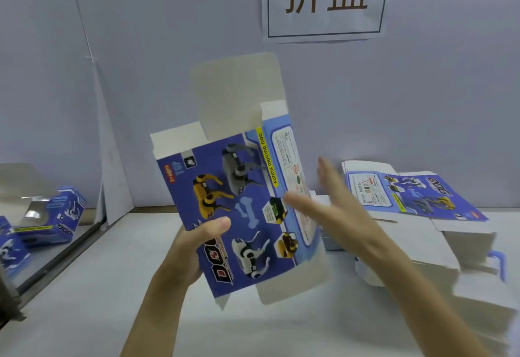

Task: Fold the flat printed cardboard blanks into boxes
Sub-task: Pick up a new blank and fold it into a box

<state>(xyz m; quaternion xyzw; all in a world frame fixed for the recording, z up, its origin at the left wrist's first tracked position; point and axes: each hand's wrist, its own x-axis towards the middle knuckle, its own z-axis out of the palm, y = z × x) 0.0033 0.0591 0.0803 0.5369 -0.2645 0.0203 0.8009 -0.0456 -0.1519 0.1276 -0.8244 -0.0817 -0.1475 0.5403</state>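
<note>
Two hands work above the white desk (112,286): the left hand (194,247) grips a blue printed box blank (239,202) held upright, the right hand (334,204) spread flat beside it, blurred. Behind, a stack of flat blanks (416,196).

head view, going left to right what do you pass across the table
folded boxes → left hand gripping the held blank → open right hand → stack of flat blanks
</note>
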